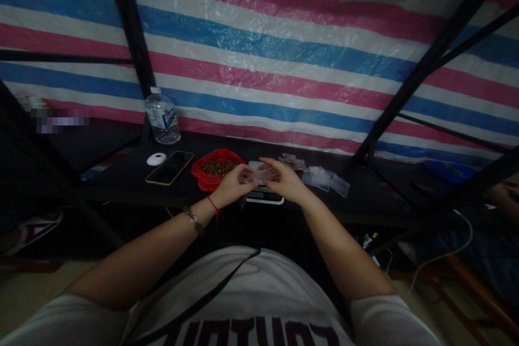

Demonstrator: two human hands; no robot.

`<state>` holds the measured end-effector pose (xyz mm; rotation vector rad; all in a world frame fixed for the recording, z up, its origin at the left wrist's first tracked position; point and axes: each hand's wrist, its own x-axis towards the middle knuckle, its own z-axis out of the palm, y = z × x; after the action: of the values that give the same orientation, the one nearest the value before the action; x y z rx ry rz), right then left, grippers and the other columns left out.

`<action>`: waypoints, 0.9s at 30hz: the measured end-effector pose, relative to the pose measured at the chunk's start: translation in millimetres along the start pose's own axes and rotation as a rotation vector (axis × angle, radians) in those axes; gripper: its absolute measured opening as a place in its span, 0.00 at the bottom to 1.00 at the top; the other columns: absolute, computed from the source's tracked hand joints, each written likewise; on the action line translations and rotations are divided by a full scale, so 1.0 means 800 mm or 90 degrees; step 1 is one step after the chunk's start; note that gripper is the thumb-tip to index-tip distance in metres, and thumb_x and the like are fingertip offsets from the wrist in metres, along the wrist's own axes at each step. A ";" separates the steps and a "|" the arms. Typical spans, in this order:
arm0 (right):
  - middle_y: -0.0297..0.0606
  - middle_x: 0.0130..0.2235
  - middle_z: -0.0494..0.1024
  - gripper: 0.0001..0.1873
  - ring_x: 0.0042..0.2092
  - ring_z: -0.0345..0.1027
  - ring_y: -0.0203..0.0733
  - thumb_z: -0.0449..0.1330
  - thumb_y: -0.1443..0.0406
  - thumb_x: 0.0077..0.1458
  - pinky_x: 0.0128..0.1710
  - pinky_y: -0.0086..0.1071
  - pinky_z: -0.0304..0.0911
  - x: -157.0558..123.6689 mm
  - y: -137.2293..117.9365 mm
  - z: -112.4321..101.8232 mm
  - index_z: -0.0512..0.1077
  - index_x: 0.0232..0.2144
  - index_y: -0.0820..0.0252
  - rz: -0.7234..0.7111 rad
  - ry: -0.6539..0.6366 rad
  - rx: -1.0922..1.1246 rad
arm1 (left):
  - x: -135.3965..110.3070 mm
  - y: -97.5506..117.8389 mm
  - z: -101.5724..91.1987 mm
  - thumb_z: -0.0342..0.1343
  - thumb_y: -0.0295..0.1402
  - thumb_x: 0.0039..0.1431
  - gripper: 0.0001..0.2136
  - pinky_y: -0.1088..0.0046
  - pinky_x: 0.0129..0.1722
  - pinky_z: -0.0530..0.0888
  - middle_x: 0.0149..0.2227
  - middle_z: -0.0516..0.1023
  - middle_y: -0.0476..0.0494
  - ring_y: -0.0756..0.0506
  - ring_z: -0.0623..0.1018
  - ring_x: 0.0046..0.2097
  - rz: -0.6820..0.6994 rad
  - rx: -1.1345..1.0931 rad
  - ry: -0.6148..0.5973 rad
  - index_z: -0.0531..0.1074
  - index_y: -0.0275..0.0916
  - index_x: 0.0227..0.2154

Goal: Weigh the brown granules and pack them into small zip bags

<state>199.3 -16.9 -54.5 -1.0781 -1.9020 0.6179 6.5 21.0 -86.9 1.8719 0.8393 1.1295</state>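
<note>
Both hands meet over a small digital scale (265, 197) near the table's front edge. A small clear plastic bag (261, 174) is between them. My left hand (232, 186) is closed on the bag's left side, its fingertips partly hidden. My right hand (288, 180) pinches the bag's right side. What is inside the bag is too dim to make out. Just left of my left hand lies an open red plastic bag (198, 169) with small brown pieces (219, 166) in it. Small clear bags (318, 177) lie to the right of my right hand.
Further left are a phone (170, 168), a white rounded case (156, 159) and a clear plastic bottle (162, 116). Behind the dark table hangs a striped plastic sheet (259, 65) between dark metal posts (132, 27). Another person's hand (508, 194) shows at the far right.
</note>
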 end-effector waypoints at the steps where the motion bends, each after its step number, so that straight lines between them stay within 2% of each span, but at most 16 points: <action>1: 0.42 0.50 0.74 0.34 0.45 0.71 0.40 0.58 0.74 0.44 0.46 0.35 0.68 0.004 0.008 -0.001 0.66 0.56 0.57 0.000 0.012 -0.017 | 0.001 0.003 -0.003 0.63 0.37 0.45 0.17 0.70 0.37 0.70 0.33 0.72 0.48 0.47 0.73 0.35 -0.005 -0.001 -0.002 0.67 0.37 0.36; 3: 0.43 0.48 0.75 0.32 0.46 0.71 0.41 0.59 0.75 0.42 0.48 0.36 0.67 0.014 0.030 -0.003 0.68 0.53 0.60 0.019 0.047 -0.057 | 0.001 0.012 -0.009 0.63 0.36 0.44 0.17 0.70 0.38 0.69 0.33 0.73 0.48 0.47 0.73 0.35 -0.002 -0.002 -0.007 0.68 0.37 0.36; 6: 0.46 0.46 0.76 0.27 0.47 0.71 0.44 0.63 0.72 0.42 0.50 0.38 0.65 0.033 0.070 0.000 0.72 0.49 0.65 0.109 0.089 -0.115 | -0.002 0.029 -0.013 0.65 0.35 0.42 0.18 0.70 0.39 0.69 0.33 0.73 0.48 0.47 0.73 0.36 -0.001 -0.031 -0.028 0.69 0.37 0.37; 8: 0.47 0.46 0.77 0.25 0.48 0.71 0.46 0.65 0.68 0.43 0.52 0.40 0.63 0.042 0.093 0.005 0.73 0.47 0.65 0.149 0.099 -0.168 | -0.003 0.036 -0.014 0.66 0.35 0.41 0.20 0.71 0.38 0.68 0.33 0.72 0.49 0.48 0.73 0.36 -0.051 -0.107 -0.032 0.69 0.37 0.38; 11: 0.45 0.47 0.77 0.22 0.51 0.69 0.50 0.67 0.63 0.43 0.55 0.44 0.59 0.047 0.114 0.012 0.75 0.44 0.60 0.173 0.092 -0.264 | -0.002 0.038 -0.016 0.68 0.34 0.40 0.21 0.73 0.37 0.68 0.34 0.72 0.49 0.49 0.73 0.35 -0.148 -0.278 -0.031 0.69 0.36 0.39; 13: 0.45 0.50 0.74 0.27 0.55 0.65 0.52 0.69 0.60 0.40 0.58 0.48 0.55 0.046 0.116 0.013 0.74 0.46 0.57 0.176 0.105 -0.299 | -0.001 0.035 -0.020 0.68 0.32 0.40 0.22 0.74 0.36 0.68 0.34 0.73 0.49 0.50 0.73 0.35 -0.177 -0.374 -0.053 0.69 0.37 0.40; 16: 0.46 0.57 0.68 0.35 0.61 0.57 0.53 0.68 0.59 0.41 0.61 0.51 0.50 0.044 0.099 0.008 0.68 0.53 0.56 0.140 0.160 -0.274 | -0.001 0.029 -0.027 0.67 0.32 0.42 0.23 0.74 0.35 0.67 0.31 0.72 0.50 0.51 0.72 0.32 -0.197 -0.474 -0.122 0.70 0.37 0.43; 19: 0.45 0.58 0.65 0.25 0.62 0.56 0.49 0.62 0.62 0.50 0.62 0.48 0.49 0.038 0.057 -0.001 0.69 0.52 0.55 0.030 0.168 -0.178 | -0.004 0.023 -0.031 0.65 0.32 0.44 0.22 0.74 0.34 0.68 0.29 0.72 0.49 0.50 0.72 0.31 -0.221 -0.550 -0.229 0.71 0.35 0.45; 20: 0.44 0.58 0.65 0.21 0.61 0.56 0.47 0.60 0.63 0.52 0.61 0.47 0.50 0.034 0.040 -0.003 0.71 0.50 0.54 -0.014 0.134 -0.137 | -0.005 0.021 -0.031 0.64 0.32 0.44 0.22 0.73 0.34 0.68 0.29 0.72 0.48 0.50 0.72 0.31 -0.223 -0.572 -0.263 0.71 0.34 0.45; 22: 0.43 0.59 0.65 0.16 0.61 0.57 0.46 0.58 0.63 0.55 0.60 0.45 0.53 0.025 0.006 -0.002 0.73 0.47 0.54 -0.078 0.010 -0.061 | -0.008 0.018 -0.028 0.62 0.31 0.44 0.20 0.73 0.33 0.68 0.29 0.73 0.46 0.49 0.73 0.31 -0.222 -0.607 -0.312 0.72 0.33 0.43; 24: 0.43 0.59 0.65 0.14 0.60 0.58 0.45 0.61 0.61 0.54 0.59 0.43 0.55 0.015 -0.021 0.001 0.74 0.44 0.55 -0.109 -0.102 -0.028 | -0.010 0.018 -0.025 0.61 0.30 0.43 0.18 0.73 0.33 0.69 0.30 0.74 0.45 0.49 0.74 0.31 -0.227 -0.639 -0.338 0.72 0.33 0.40; 27: 0.42 0.56 0.68 0.08 0.59 0.61 0.44 0.63 0.60 0.53 0.59 0.41 0.55 0.001 -0.042 0.004 0.77 0.35 0.57 -0.126 -0.149 -0.036 | -0.015 0.020 -0.020 0.61 0.30 0.42 0.18 0.73 0.34 0.70 0.31 0.76 0.44 0.48 0.75 0.32 -0.252 -0.660 -0.367 0.73 0.34 0.40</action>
<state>181.5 -33.5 -31.3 -0.8690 -2.2091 0.6012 -10.0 7.8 -72.6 0.9841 0.1764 0.5272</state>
